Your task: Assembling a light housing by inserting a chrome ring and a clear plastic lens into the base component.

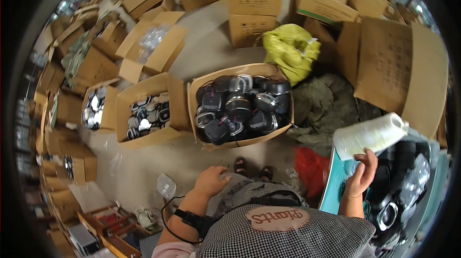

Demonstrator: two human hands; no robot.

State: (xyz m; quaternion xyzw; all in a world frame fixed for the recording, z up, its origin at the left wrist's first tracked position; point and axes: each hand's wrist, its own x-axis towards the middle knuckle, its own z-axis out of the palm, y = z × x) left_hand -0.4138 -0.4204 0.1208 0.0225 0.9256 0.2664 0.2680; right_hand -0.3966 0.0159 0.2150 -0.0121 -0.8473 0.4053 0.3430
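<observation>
Right hand at a roll of whitish plastic, left hand held loosely over the lap.
The right hand (361, 177) has its fingers loosely spread and bent, tips against or just over the near edge of the plastic roll (367, 137); contact is hard to tell. The left hand (210, 181) is relaxed, apparently holding nothing. The roll lies slantwise across the far end of the blue-green table (330, 195); it looks fairly light, soft outside and slippery, best gripped around its middle. Black rounded parts (383, 176) and clear wrapping (417, 179) crowd its near side; a big cardboard box (384, 61) stands behind. Leftward are a red bag (311, 167), dark cloth (331, 104) and a filled carton (193, 109).
</observation>
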